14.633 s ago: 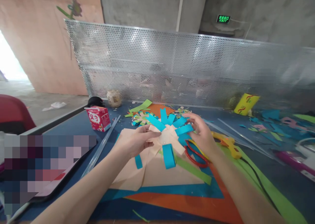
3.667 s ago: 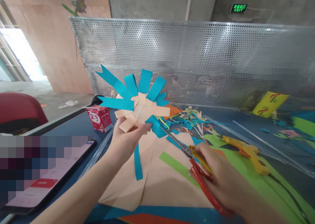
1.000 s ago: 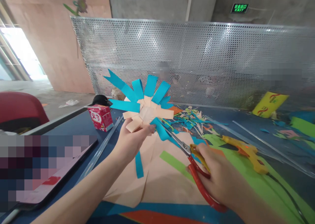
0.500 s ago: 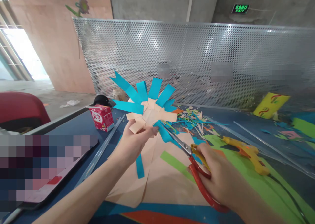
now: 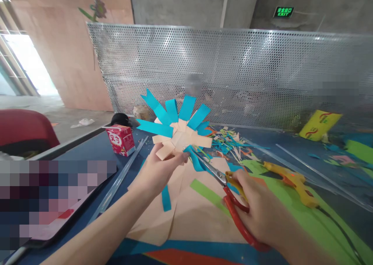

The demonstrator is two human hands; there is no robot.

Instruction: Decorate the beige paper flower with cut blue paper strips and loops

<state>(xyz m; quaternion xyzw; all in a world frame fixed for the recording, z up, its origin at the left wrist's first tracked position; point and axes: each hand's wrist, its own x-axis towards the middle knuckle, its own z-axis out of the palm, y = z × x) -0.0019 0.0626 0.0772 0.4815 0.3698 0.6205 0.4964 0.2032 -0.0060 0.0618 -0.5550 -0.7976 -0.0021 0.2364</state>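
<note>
My left hand (image 5: 157, 171) pinches a paper flower (image 5: 177, 127) made of peach and blue strips and holds it up above the table. My right hand (image 5: 259, 214) grips red and yellow scissors (image 5: 230, 195). Their metal blades point up and left and close on a drooping blue strip (image 5: 196, 159) at the flower's lower right edge. Beneath both hands lies a peach paper sheet (image 5: 186, 210) with a loose blue strip (image 5: 166, 198) on it.
A yellow glue gun (image 5: 291, 179) lies to the right on green paper. A red carton (image 5: 120, 140) and clear sticks (image 5: 119, 179) sit to the left, by a blurred phone (image 5: 49, 203). Paper scraps (image 5: 230, 140) litter the back, before a perforated metal screen (image 5: 233, 70).
The flower and my left hand have drifted slightly right and down over the last second. The scissor blades stay at the drooping blue strip.
</note>
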